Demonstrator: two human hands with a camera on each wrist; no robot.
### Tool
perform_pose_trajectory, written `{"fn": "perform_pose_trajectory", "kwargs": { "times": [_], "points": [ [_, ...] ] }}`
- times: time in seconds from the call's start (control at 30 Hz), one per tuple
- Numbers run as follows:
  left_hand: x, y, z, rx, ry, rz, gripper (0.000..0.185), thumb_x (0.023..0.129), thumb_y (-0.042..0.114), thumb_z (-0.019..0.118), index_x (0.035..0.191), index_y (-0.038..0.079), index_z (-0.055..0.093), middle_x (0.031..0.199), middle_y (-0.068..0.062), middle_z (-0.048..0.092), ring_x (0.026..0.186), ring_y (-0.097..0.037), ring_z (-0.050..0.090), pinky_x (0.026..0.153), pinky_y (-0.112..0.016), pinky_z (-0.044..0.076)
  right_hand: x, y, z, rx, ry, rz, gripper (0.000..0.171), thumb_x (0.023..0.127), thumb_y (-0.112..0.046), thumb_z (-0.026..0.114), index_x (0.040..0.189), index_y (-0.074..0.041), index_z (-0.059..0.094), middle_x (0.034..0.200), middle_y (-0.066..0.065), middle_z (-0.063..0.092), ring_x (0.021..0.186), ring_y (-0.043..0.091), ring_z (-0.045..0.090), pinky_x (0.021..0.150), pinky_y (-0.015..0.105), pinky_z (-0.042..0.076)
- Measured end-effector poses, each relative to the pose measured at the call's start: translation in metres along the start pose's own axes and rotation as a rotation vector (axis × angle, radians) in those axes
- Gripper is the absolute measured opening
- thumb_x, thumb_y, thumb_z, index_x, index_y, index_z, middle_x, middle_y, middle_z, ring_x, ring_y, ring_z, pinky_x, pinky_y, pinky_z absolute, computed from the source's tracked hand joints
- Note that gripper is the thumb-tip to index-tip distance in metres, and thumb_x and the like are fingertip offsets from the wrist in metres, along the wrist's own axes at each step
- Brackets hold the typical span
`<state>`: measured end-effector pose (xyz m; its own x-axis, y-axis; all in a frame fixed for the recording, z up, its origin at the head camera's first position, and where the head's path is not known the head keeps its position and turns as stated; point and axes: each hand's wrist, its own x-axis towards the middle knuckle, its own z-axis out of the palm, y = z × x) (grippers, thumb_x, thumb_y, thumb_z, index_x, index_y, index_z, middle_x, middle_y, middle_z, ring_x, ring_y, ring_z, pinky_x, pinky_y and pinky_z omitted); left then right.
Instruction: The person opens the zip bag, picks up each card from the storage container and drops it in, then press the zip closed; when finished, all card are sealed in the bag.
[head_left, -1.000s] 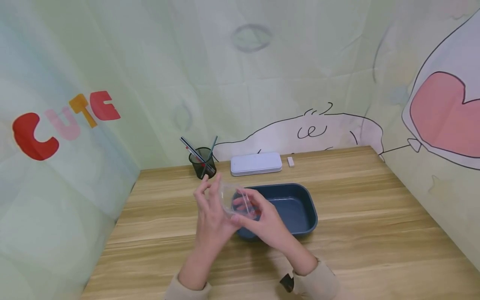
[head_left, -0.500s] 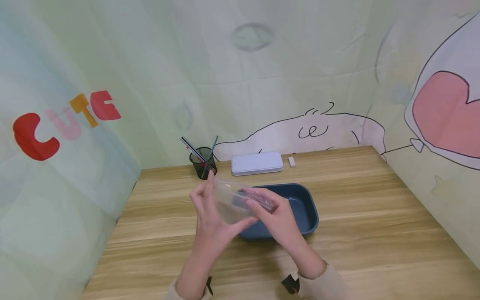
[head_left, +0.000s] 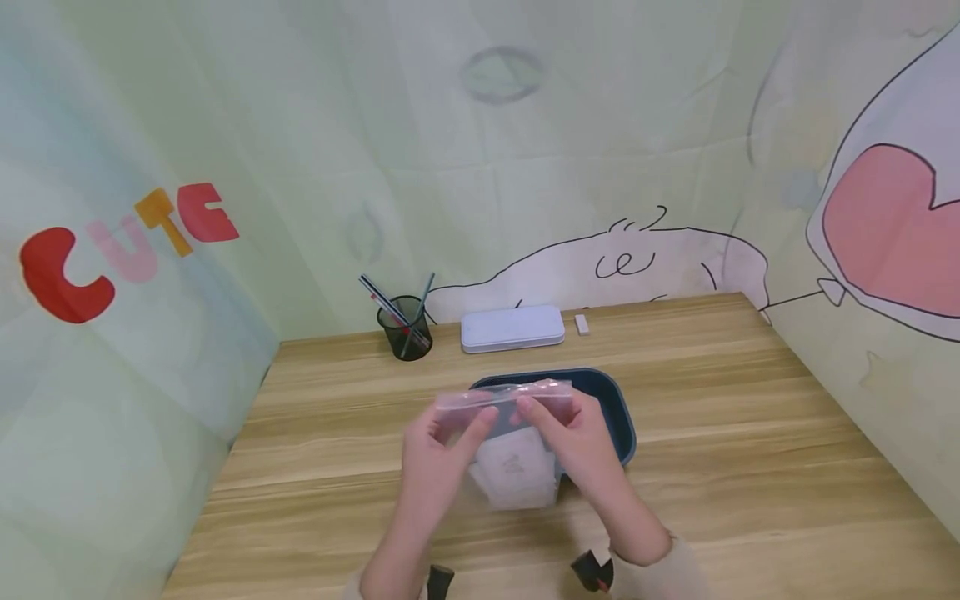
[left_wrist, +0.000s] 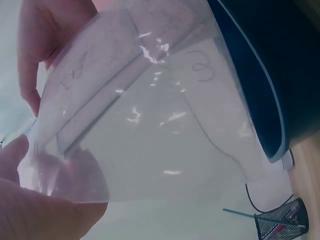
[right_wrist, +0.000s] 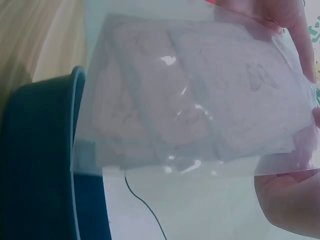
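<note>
1. Pale green cloth with cartoon drawings hangs on three sides of a wooden desk (head_left: 750, 433), the widest thing in the head view.
2. On the desk, a dark blue tray (head_left: 611, 400) lies just beyond the hands, and nothing shows on the part of its floor that can be seen.
3. A clear plastic bag (head_left: 517, 467) with a pink zip strip along its top hangs in the air over the tray's near rim, held level by that strip; white sheets or cards show through it, though what they are I cannot tell.
4. The left hand (head_left: 435, 467) pinches the strip's left part between thumb and fingers, and the right hand (head_left: 588, 454) pinches its right part the same way.
5. Judging by this, the bag is lifted and squared up with something already inside; whether its strip is pressed closed cannot be told.
6. Against the back wall lie a white case (head_left: 512, 327), a mesh pen cup (head_left: 405, 327) with a few pens, and a small white eraser (head_left: 581, 323), all well apart from the hands.
</note>
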<state>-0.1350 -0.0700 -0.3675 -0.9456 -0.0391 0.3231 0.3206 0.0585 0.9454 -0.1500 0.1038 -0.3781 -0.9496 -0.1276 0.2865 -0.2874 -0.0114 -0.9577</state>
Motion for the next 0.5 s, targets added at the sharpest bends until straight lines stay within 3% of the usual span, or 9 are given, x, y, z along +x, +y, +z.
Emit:
{"fn": "perform_pose_trajectory", "kwargs": {
  "times": [0.2, 0.4, 0.5],
  "points": [
    [0.004, -0.001, 0.007, 0.041, -0.014, -0.055, 0.019, 0.086, 0.026, 0.074, 0.098, 0.011, 0.073, 0.095, 0.0, 0.07, 0.089, -0.018, 0.065, 0.079, -0.033, 0.054, 0.002, -0.002, -0.006, 0.011, -0.018, -0.032, 0.015, 0.091, -0.016, 0.068, 0.103, -0.007, 0.071, 0.096, 0.006, 0.07, 0.09, 0.025, 0.067, 0.084, 0.036, 0.053],
    [0.008, -0.001, 0.013, 0.047, -0.061, -0.041, 0.019, 0.087, 0.028, 0.072, 0.098, 0.013, 0.074, 0.095, 0.001, 0.07, 0.092, -0.016, 0.065, 0.084, -0.033, 0.053, 0.004, -0.014, -0.007, -0.042, 0.002, 0.037, 0.014, 0.089, -0.019, 0.07, 0.099, -0.009, 0.073, 0.096, 0.002, 0.071, 0.094, 0.02, 0.066, 0.084, 0.035, 0.053],
    [0.008, 0.012, 0.015, 0.059, -0.054, -0.053, 0.016, 0.088, 0.021, 0.072, 0.098, 0.009, 0.074, 0.094, 0.0, 0.07, 0.091, -0.015, 0.066, 0.083, -0.032, 0.053, 0.003, -0.026, -0.007, -0.062, 0.009, 0.052, 0.016, 0.089, -0.019, 0.07, 0.099, -0.006, 0.073, 0.096, 0.002, 0.071, 0.094, 0.02, 0.066, 0.084, 0.035, 0.053]
  ]
}}
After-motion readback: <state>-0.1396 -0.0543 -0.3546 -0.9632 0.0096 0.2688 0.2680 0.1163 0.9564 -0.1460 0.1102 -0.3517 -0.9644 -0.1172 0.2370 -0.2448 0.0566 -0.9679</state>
